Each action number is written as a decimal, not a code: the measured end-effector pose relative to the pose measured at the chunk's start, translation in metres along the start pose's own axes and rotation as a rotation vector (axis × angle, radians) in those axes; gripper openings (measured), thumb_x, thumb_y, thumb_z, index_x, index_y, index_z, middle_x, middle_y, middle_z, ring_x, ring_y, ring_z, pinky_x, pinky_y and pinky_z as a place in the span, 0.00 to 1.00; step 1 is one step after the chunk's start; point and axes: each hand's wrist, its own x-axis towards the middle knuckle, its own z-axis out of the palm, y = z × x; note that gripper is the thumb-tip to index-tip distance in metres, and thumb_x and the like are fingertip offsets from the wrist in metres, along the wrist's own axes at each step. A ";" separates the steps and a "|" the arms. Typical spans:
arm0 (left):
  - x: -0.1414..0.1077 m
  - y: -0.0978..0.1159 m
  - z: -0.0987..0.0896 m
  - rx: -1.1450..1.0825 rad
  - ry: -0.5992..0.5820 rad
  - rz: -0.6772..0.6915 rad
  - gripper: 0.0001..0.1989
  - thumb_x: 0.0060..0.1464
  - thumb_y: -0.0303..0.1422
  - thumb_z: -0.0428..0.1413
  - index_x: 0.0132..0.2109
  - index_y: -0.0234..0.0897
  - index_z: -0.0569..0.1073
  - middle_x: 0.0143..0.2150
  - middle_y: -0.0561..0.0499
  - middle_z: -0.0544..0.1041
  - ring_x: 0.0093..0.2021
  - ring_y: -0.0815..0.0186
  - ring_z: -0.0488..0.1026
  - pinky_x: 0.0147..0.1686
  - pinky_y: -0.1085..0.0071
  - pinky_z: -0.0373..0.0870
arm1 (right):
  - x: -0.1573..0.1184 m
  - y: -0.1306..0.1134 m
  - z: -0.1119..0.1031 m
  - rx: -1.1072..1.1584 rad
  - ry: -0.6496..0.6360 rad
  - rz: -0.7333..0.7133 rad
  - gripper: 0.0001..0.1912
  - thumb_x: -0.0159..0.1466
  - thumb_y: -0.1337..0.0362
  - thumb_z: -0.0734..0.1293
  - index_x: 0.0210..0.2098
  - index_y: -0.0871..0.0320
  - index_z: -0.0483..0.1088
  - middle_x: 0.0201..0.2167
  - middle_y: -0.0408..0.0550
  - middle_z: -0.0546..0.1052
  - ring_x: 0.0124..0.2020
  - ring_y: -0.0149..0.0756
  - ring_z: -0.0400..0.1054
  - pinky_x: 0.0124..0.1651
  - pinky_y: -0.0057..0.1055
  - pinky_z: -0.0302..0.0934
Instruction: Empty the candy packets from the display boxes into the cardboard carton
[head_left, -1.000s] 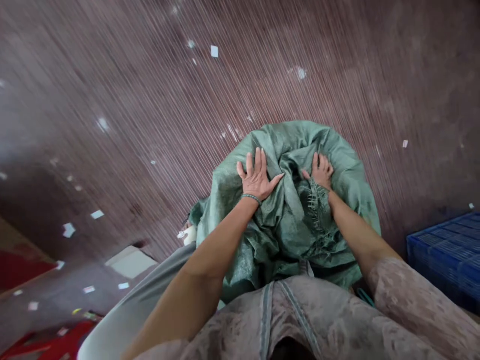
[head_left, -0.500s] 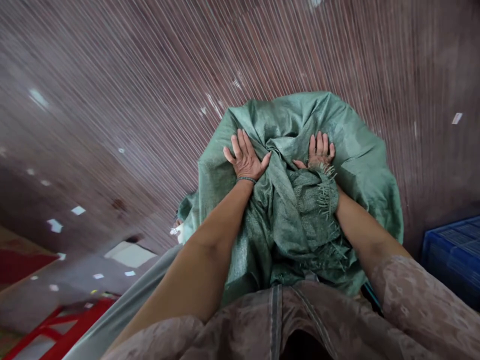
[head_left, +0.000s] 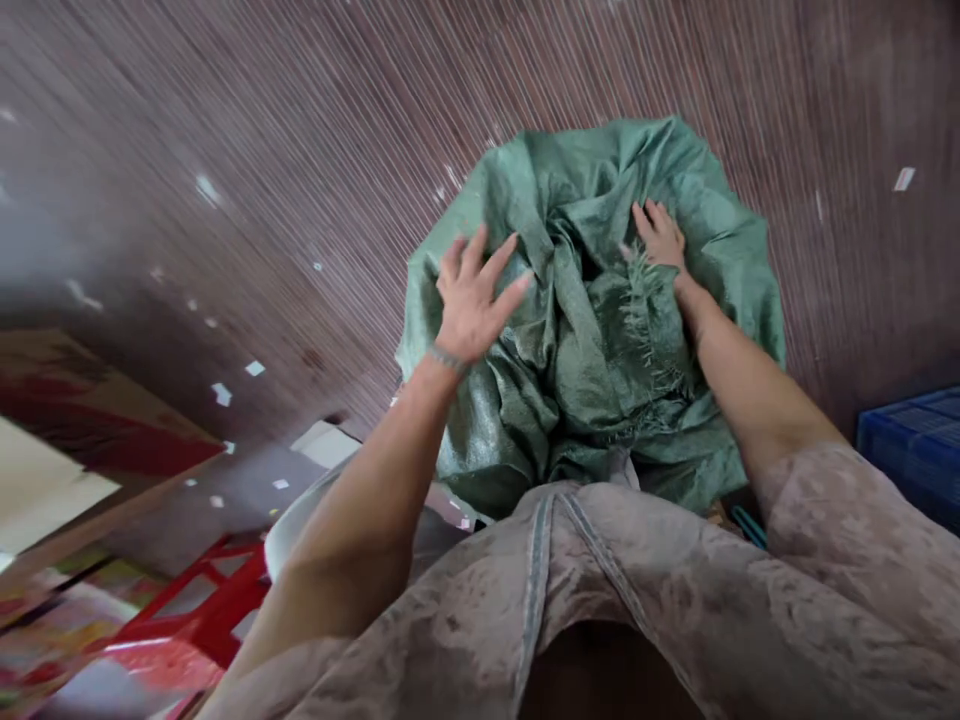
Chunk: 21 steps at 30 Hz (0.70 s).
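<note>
A large green woven sack (head_left: 585, 390) sits on the floor right in front of me, its top twisted together and its frayed edge folded over toward my right arm. Above the sack's left part, my left hand (head_left: 476, 300) has its fingers spread and holds nothing; it looks lifted off the cloth. My right hand (head_left: 660, 240) rests on the sack's upper right with fingers extended. The frayed flap hides part of that palm and thumb.
Striped brown floor (head_left: 300, 150) surrounds the sack, with scattered white paper scraps (head_left: 255, 368). A blue plastic crate (head_left: 911, 440) stands at the right. To the left are a red plastic stool or frame (head_left: 199, 610) and a cardboard box (head_left: 97, 420).
My left hand has risen off the sack, where it lay pressed flat. My right hand stays on the cloth. The view has shifted, showing more of the box at left.
</note>
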 end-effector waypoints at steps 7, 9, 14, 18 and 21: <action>-0.146 0.002 0.092 0.196 -0.205 -0.040 0.56 0.60 0.63 0.64 0.81 0.31 0.64 0.84 0.24 0.50 0.84 0.26 0.44 0.78 0.25 0.37 | -0.234 0.042 -0.015 0.066 0.517 0.128 0.37 0.81 0.45 0.51 0.76 0.63 0.65 0.73 0.71 0.69 0.78 0.61 0.61 0.76 0.70 0.54; -0.134 0.003 0.120 0.214 -0.246 -0.085 0.56 0.60 0.60 0.65 0.81 0.26 0.63 0.83 0.19 0.49 0.84 0.25 0.42 0.78 0.24 0.35 | -0.296 0.045 0.020 -0.057 0.289 0.306 0.40 0.78 0.41 0.55 0.76 0.61 0.65 0.78 0.74 0.60 0.82 0.72 0.48 0.73 0.80 0.49; -0.119 -0.003 0.112 0.200 -0.284 -0.075 0.57 0.57 0.59 0.66 0.81 0.24 0.63 0.83 0.18 0.51 0.85 0.27 0.42 0.79 0.28 0.35 | -0.351 0.054 0.092 -0.034 -0.043 0.512 0.45 0.72 0.41 0.60 0.79 0.66 0.62 0.82 0.78 0.48 0.83 0.81 0.35 0.73 0.84 0.45; -0.152 -0.014 0.080 0.235 -0.230 -0.012 0.55 0.60 0.63 0.62 0.82 0.34 0.63 0.84 0.27 0.54 0.85 0.32 0.47 0.80 0.31 0.35 | -0.366 0.050 0.110 0.036 -0.067 0.584 0.48 0.74 0.39 0.56 0.81 0.67 0.59 0.83 0.79 0.44 0.85 0.78 0.32 0.74 0.82 0.46; -0.155 -0.025 0.083 0.271 -0.268 -0.043 0.54 0.58 0.63 0.64 0.80 0.35 0.67 0.83 0.27 0.55 0.84 0.30 0.47 0.79 0.28 0.35 | -0.400 0.032 0.119 0.043 -0.081 0.720 0.52 0.74 0.34 0.51 0.83 0.67 0.55 0.82 0.80 0.47 0.85 0.70 0.40 0.76 0.71 0.53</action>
